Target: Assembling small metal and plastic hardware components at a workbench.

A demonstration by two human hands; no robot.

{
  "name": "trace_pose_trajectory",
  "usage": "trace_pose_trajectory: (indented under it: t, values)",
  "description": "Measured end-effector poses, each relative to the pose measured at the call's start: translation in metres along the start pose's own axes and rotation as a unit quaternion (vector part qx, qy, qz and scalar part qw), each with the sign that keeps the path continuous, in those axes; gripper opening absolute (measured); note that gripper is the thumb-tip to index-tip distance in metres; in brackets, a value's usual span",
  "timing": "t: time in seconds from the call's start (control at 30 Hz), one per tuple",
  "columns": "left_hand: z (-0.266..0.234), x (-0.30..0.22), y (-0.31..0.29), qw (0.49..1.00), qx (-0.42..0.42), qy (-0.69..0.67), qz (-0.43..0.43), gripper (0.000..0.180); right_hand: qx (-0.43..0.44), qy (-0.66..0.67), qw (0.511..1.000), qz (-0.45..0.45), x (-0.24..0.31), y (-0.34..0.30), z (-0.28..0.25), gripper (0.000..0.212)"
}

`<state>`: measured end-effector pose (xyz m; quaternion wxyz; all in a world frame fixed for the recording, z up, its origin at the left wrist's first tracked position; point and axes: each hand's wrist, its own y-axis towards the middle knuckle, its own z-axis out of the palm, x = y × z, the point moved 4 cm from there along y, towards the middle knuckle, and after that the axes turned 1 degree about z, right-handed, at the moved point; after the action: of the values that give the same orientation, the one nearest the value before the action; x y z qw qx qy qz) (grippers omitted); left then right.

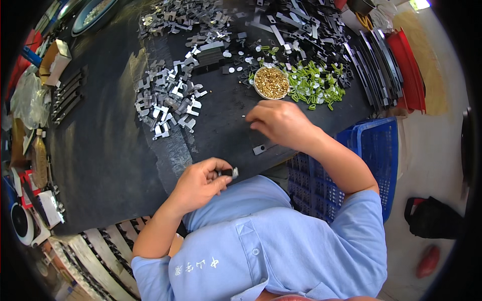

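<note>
My left hand point(198, 184) is at the table's near edge, thumb and fingers closed around a small black and silver metal clip point(230, 173). Over the table to the right, my right hand point(282, 122) has its fingers curled downward and together. Whatever its fingertips may hold is hidden or too small to name. Just below that hand lies a flat metal strip with a hole point(260, 149). A round dish point(256, 90) full of small gold-coloured pieces stands just beyond the right hand. Green U-shaped clips point(316, 85) are heaped beside the dish, mixed with small white discs.
Bent silver metal brackets point(173, 95) lie piled on the dark table point(105, 150). Black metal strips point(306, 27) cover the far right. Long dark bars point(374, 70) and a red tray point(409, 72) stand at the right edge, above a blue plastic basket point(389, 160).
</note>
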<state>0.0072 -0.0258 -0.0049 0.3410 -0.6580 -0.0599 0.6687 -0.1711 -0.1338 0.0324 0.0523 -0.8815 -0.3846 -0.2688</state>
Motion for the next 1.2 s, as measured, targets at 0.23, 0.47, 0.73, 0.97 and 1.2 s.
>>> trace_pose_trajectory:
  t: [0.23, 0.47, 0.73, 0.97, 1.2]
  values:
    - [0.001, -0.034, 0.004, 0.885, -0.193, 0.282, 0.317, 0.018, 0.017, -0.149, 0.983, -0.106, 0.020, 0.000, 0.012, 0.014]
    - [-0.001, -0.026, 0.014, 0.888, -0.203, 0.267, 0.315, 0.021, -0.040, -0.059, 0.993, -0.097, 0.024, -0.004, 0.017, 0.007]
    - [-0.006, -0.024, 0.019, 0.900, -0.191, 0.244, 0.307, 0.022, -0.049, 0.045, 0.988, -0.136, 0.035, -0.002, 0.023, 0.012]
    - [-0.006, -0.027, 0.020, 0.886, -0.166, 0.287, 0.325, 0.026, 0.043, -0.176, 0.969, -0.169, 0.066, 0.006, 0.013, 0.006]
    - [-0.005, -0.029, 0.020, 0.892, -0.154, 0.272, 0.327, 0.026, 0.029, -0.028, 0.993, -0.106, 0.041, -0.005, 0.017, 0.017]
